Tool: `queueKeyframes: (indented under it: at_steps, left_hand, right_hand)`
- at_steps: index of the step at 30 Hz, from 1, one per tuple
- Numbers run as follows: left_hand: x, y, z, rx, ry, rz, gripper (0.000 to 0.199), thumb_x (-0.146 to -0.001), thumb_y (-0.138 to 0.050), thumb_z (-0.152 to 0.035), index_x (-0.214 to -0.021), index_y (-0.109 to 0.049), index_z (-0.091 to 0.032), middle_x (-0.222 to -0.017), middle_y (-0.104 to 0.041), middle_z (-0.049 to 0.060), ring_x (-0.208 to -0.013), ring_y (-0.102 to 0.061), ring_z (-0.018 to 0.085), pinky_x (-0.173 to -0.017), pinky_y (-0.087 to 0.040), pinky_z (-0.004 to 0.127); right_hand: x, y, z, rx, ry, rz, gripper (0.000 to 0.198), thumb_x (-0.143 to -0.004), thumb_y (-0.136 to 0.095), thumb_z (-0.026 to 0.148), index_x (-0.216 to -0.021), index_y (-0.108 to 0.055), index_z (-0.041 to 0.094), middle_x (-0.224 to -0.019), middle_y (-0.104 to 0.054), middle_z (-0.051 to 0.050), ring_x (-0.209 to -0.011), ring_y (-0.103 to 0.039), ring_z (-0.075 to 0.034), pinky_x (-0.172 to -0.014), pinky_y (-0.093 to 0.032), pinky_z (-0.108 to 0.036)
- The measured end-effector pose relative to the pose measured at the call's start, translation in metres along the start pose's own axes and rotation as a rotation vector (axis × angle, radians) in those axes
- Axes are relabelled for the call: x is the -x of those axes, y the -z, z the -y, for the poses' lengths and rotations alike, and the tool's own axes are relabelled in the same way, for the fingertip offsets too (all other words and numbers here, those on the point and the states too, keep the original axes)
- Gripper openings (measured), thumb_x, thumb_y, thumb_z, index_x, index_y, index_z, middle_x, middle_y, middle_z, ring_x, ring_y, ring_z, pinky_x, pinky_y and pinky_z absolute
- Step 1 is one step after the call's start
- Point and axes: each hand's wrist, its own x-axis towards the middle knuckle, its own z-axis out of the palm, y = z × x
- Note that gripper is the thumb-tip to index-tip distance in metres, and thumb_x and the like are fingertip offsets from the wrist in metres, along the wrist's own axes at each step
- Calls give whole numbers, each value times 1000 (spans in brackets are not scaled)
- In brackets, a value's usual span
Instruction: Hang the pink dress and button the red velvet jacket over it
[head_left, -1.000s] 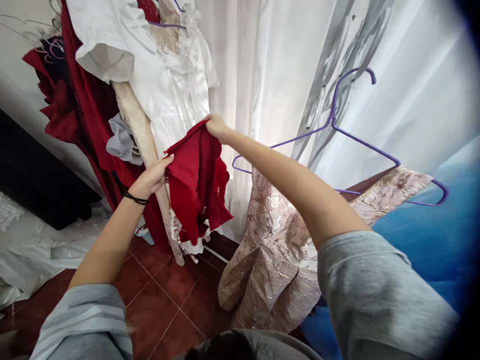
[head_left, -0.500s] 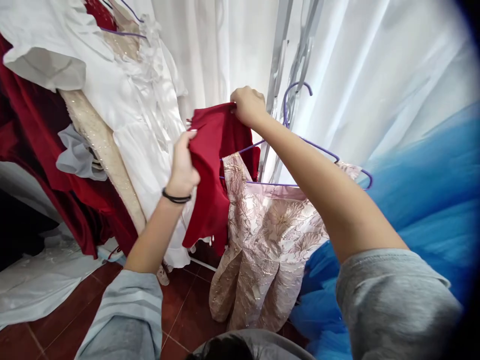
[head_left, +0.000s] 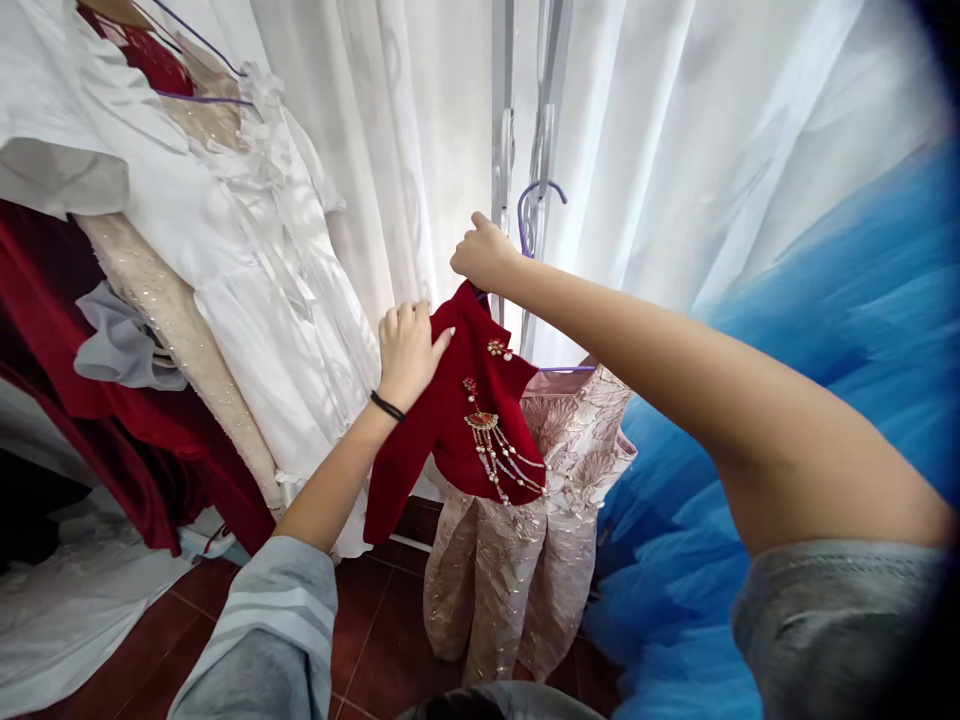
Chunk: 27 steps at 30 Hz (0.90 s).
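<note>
A short red jacket (head_left: 442,440) hangs in front of me, its front showing with a beaded tassel ornament (head_left: 484,425) and a smaller pearl clasp near the collar. My left hand (head_left: 409,350) grips its shoulder at the left, thumb stretched along the cloth. Higher up, my right hand (head_left: 486,255) is closed at the collar end; its fingertips are partly hidden. Behind the jacket, a pink-gold brocade dress (head_left: 510,570) hangs on a purple hanger (head_left: 523,215), whose hook rises just right of my right hand. The jacket covers the dress's left upper part.
White and dark red garments (head_left: 247,270) crowd the left side. Blue tulle (head_left: 810,400) fills the right. A metal rack post (head_left: 502,90) stands before white curtains (head_left: 660,130). Dark red tiles (head_left: 375,630) cover the floor.
The red jacket has turned so its ornamented front shows, and it now covers part of the dress. My left hand has shifted right onto its shoulder; the view has swung slightly right.
</note>
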Motion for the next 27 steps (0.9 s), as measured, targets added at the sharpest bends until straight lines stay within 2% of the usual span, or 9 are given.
queueKeyframes:
  at_steps: [4, 7, 11, 14, 17, 20, 24, 26, 27]
  left_hand:
    - [-10, -23, 23, -53, -8, 84, 28, -95, -45, -43, -92, -57, -17, -88, -66, 11, -90, -63, 28, -82, -41, 37]
    - [-3, -30, 22, -66, -15, 25, 26, -93, -49, -42, -98, -56, -18, -93, -68, 11, -94, -63, 28, -82, -40, 37]
    - [3, -27, 17, -81, -15, 25, 29, -93, -50, -43, -102, -55, -17, -100, -68, 13, -98, -62, 29, -83, -38, 38]
    - [4, -26, 16, -101, -15, 51, 30, -94, -47, -44, -101, -56, -16, -98, -68, 13, -97, -62, 30, -82, -38, 39]
    - [3, -26, 17, -98, -17, 53, 28, -93, -48, -43, -99, -56, -17, -96, -69, 12, -96, -63, 30, -82, -38, 39]
    - [2, -22, 17, -57, -13, 63, 25, -90, -53, -43, -94, -55, -19, -93, -69, 10, -92, -63, 29, -80, -38, 37]
    - [-7, -11, 10, 27, 26, 105, 34, -90, -46, -54, -81, -53, -22, -75, -64, 5, -76, -61, 25, -67, -35, 33]
    - [-13, -7, 3, 82, 19, 119, 41, -91, -39, -57, -74, -50, -22, -68, -60, 4, -71, -58, 24, -62, -31, 32]
    - [-17, -6, -1, 99, 11, 122, 41, -91, -38, -57, -71, -47, -22, -66, -57, 4, -68, -57, 23, -60, -30, 31]
  right_hand:
    - [15, 24, 11, 265, 118, 109, 28, -78, -59, 17, -52, -47, 15, -63, -55, -2, -108, -57, -27, -109, -21, -60]
    - [45, 41, 23, 137, 143, 39, 14, -81, -52, 15, -74, -64, 18, -85, -64, -6, -109, -54, -28, -105, -31, -56]
    - [100, 52, 45, -54, 72, -156, 38, -81, -38, 8, -105, -64, 22, -123, -60, -9, -117, -51, -27, -98, -42, -47]
    - [139, 44, 61, -139, -148, -278, 29, -84, -41, 14, -105, -60, 19, -112, -63, -12, -106, -57, -26, -86, -48, -43]
    - [168, 25, 75, -88, -374, -132, 18, -87, -51, 34, -94, -57, 19, -93, -65, -13, -85, -60, -28, -68, -47, -40]
    - [184, 9, 84, -55, -377, -20, 13, -91, -46, 30, -88, -55, 20, -94, -66, -14, -86, -61, -29, -67, -45, -39]
    - [189, 12, 83, -331, -268, 16, 10, -86, -47, 15, -82, -55, 20, -85, -67, -7, -80, -63, -21, -74, -48, -34]
    - [189, 28, 65, -410, -250, -44, 11, -84, -49, 14, -81, -57, 20, -84, -68, -5, -79, -63, -18, -75, -49, -32]
    - [189, 39, 50, -377, -278, -143, 11, -85, -48, 15, -82, -59, 19, -85, -69, -6, -80, -63, -18, -77, -50, -33]
